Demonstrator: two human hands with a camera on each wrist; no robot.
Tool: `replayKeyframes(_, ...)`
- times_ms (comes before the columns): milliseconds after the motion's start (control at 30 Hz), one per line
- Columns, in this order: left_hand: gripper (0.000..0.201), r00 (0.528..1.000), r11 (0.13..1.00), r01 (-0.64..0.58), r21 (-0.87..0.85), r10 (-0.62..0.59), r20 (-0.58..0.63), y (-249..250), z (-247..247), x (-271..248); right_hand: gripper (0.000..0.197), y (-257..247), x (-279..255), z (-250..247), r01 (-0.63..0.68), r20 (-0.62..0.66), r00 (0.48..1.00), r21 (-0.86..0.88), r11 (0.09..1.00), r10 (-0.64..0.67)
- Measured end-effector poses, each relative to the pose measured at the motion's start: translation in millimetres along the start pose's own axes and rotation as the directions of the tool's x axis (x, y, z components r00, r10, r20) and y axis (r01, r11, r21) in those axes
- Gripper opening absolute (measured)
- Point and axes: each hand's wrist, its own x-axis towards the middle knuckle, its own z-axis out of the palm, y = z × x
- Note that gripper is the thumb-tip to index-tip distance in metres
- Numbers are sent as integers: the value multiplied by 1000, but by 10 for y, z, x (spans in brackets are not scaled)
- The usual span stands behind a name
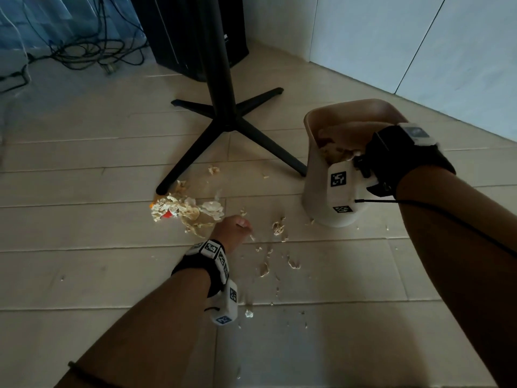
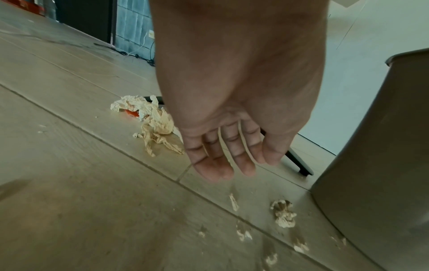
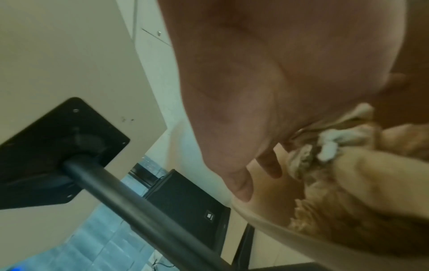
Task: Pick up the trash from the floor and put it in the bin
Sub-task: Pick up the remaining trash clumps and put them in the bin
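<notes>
Head view shows the right hand (image 3: pixel 267 102) over the bin (image 1: pixel 316 175), fingers curled round a wad of tissue (image 3: pixel 329 146), presumably to drop it in; the left hand (image 2: pixel 232 146) hangs slack and empty beside the bin, nearing the crumpled paper pile (image 1: pixel 184 210); scraps (image 1: pixel 278 228) litter the floor; a black table base (image 1: pixel 232 124) crowds the pile.

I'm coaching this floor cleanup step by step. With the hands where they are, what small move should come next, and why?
Probably the right hand should let go: it is over the bin mouth gripping a wad of paper, with paper already inside below. The left hand hangs open over the floor, holding nothing, beside the big paper pile, ready to gather that afterwards.
</notes>
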Motion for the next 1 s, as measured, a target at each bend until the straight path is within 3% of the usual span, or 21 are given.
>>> replayKeyframes(100,17,999,1000,-13,28,14,-36,27,-156,152,24,-355,-388,5,138,-65,985,-263,955,-160)
replayKeyframes(233,13,997,991,-25,130,35,-73,88,-350,395,54,-574,-567,112,240,-149,944,-300,923,-294)
replayKeyframes(333,15,992,980,-39,197,62,-111,151,-440,593,59,-681,-763,217,249,-212,911,-400,882,-353)
replayKeyframes(500,20,983,943,-37,332,94,-158,131,-584,998,53,-826,-895,550,514,-237,768,-325,794,-595)
replayKeyframes(600,31,985,918,18,397,51,-162,56,-683,1272,46,-839,-879,820,601,-206,728,-267,753,-654)
replayKeyframes(700,44,990,886,36,462,33,-139,-8,-780,1500,43,-695,-730,1073,609,-137,755,-215,763,-641)
replayKeyframes(833,56,998,841,22,541,16,-65,-94,-812,1734,41,-368,-484,1398,546,-24,830,-170,821,-557)
replayKeyframes(1000,67,1000,852,21,524,-24,-2,-166,-773,1885,42,-15,-278,1664,418,108,908,-147,897,-405)
